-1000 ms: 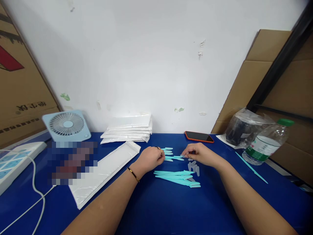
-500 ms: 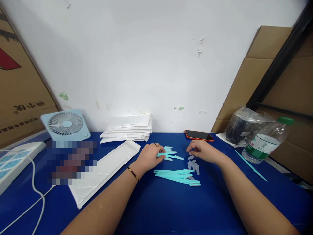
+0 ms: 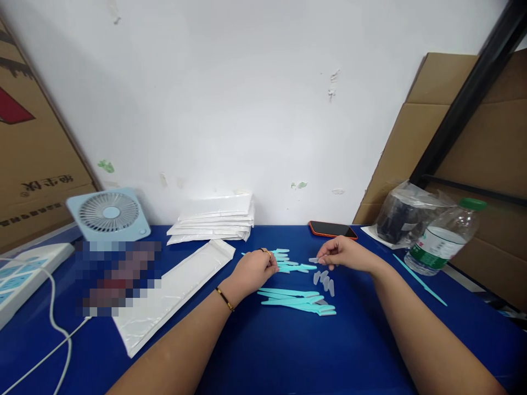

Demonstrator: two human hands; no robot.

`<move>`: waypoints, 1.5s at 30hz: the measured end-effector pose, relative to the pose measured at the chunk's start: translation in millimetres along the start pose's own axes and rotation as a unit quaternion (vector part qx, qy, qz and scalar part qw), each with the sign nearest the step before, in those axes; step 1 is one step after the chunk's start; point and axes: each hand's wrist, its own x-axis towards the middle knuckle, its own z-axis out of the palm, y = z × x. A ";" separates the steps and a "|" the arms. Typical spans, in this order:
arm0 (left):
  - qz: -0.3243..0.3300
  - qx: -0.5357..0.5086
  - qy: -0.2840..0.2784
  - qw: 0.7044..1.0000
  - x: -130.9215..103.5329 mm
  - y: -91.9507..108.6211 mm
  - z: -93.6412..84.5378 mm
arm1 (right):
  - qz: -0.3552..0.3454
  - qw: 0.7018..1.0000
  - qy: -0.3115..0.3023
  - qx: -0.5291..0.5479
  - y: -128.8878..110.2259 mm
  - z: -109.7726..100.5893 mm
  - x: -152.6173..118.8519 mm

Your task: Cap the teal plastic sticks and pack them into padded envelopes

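My left hand (image 3: 257,269) is closed over the far group of turquoise eyebrow razors (image 3: 284,258). Thumb and fingers pinch one razor (image 3: 302,267), whose head points right. Opposite it, my right hand (image 3: 346,254) pinches a small clear blade cap (image 3: 313,260) by its right end, level with the razor heads. Just below lie several loose clear caps (image 3: 325,281). Nearer to me, a second group of turquoise razors (image 3: 292,299) lies loosely fanned, heads to the right. One more razor (image 3: 420,280) rests alone at the far right.
Left of my hands lies a white padded packet (image 3: 177,296); a stack of similar packets (image 3: 212,216) sits against the wall. A phone (image 3: 332,230), a water bottle (image 3: 438,241) and a bagged dark item (image 3: 395,216) stand right. A fan (image 3: 109,214) and power strip (image 3: 33,280) are left.
My right hand's fingers have closed on a clear cap and lifted it from beside the others. My left hand has shifted slightly, and the razors under it lie differently.
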 end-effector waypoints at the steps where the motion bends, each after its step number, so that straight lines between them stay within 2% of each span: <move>1: -0.005 0.001 0.016 1.000 0.5 -1.5 -1.3 | 0.001 1.000 -0.001 0.011 -3.0 -0.8 -1.7; 4: -0.007 0.004 0.042 0.999 1.1 -4.7 -4.0 | 0.009 1.000 0.001 0.020 -9.1 -2.1 -5.3; 13: -0.022 0.015 0.040 0.999 2.2 -6.7 -4.5 | 0.010 0.999 0.021 0.039 -10.4 -3.3 -6.8; 18: -0.013 0.014 0.046 0.999 1.7 -4.6 -4.6 | -0.002 0.998 0.009 0.057 -14.9 11.5 0.3; 21: -0.014 0.028 0.048 0.998 3.5 -7.9 -3.1 | -0.021 0.998 0.022 0.061 -15.1 23.5 7.8; 25: -0.030 0.056 0.073 0.995 5.5 -13.0 -1.8 | -0.037 0.996 0.075 -0.036 -9.8 22.3 8.9; 27: -0.022 0.049 0.083 0.995 3.6 -10.3 -2.2 | -0.067 0.991 0.046 -0.107 -7.9 16.7 5.0; 28: -0.006 0.038 0.073 0.997 1.8 -7.2 -2.4 | -0.084 0.987 0.012 -0.139 -7.8 14.6 2.9; 30: 0.046 0.010 0.018 0.999 -2.4 1.1 -2.0 | -0.108 0.974 -0.049 -0.191 -8.9 13.6 -0.2; 32: 0.089 -0.008 -0.048 0.995 -5.9 9.6 -0.2 | -0.111 0.964 -0.069 -0.230 -10.7 16.8 -1.1; 34: 0.090 -0.014 -0.094 0.991 -7.6 15.5 2.8 | -0.092 0.963 -0.063 -0.246 -11.7 21.6 -0.3; 38: 0.038 -0.032 -0.130 0.990 -6.4 16.8 8.6 | -0.077 0.980 -0.015 -0.181 -12.1 25.7 2.2; 41: 0.023 -0.065 -0.067 0.995 -4.3 11.8 11.1 | -0.112 0.991 0.060 -0.033 -15.9 23.0 2.5; 43: 0.007 -0.132 -0.013 0.991 -2.5 8.1 12.2 | -0.130 0.982 0.127 0.058 -20.8 20.3 1.3; 45: -0.015 -0.222 0.011 0.975 -0.1 5.5 12.4 | -0.151 0.961 0.202 0.114 -26.2 18.3 -0.9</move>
